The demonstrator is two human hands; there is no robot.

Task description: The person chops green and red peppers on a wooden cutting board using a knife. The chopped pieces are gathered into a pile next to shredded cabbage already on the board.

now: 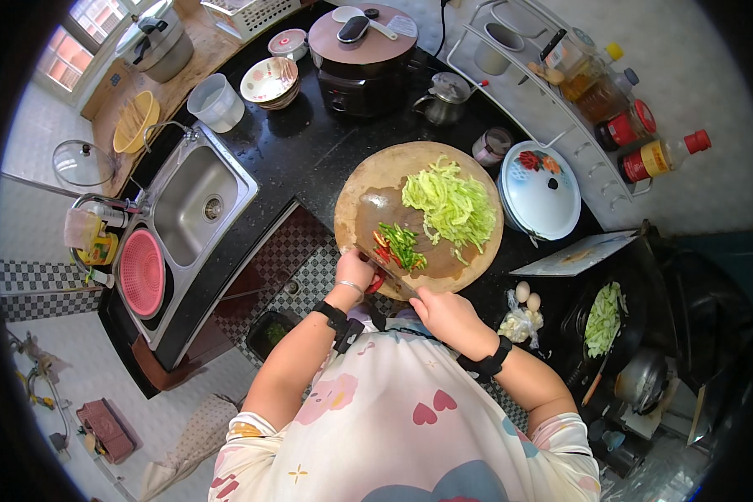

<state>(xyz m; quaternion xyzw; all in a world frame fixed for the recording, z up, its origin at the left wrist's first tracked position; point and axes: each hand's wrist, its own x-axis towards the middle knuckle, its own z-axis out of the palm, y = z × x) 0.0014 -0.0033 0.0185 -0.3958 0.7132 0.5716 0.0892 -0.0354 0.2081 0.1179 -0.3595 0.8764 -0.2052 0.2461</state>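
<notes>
My right hand point(446, 315) grips a kitchen knife point(396, 280), its blade slanting up and left across the near edge of a round wooden chopping board point(364, 169). At that edge my left hand point(354, 270) holds a red chili pepper point(375, 282), partly hidden by the fingers and the blade. Just beyond the blade lies a small heap of sliced green and red chili peppers point(401, 246). A larger pile of shredded pale-green cabbage point(451, 201) covers the board's far right part.
Left of the board is a steel sink point(194, 194) with a pink colander point(142, 272). A rice cooker point(364, 63) stands behind. To the right are a lidded enamel pot point(539, 188), eggs point(528, 296), a bag of garlic cloves point(520, 326) and a wok point(571, 323) holding cut greens point(604, 320).
</notes>
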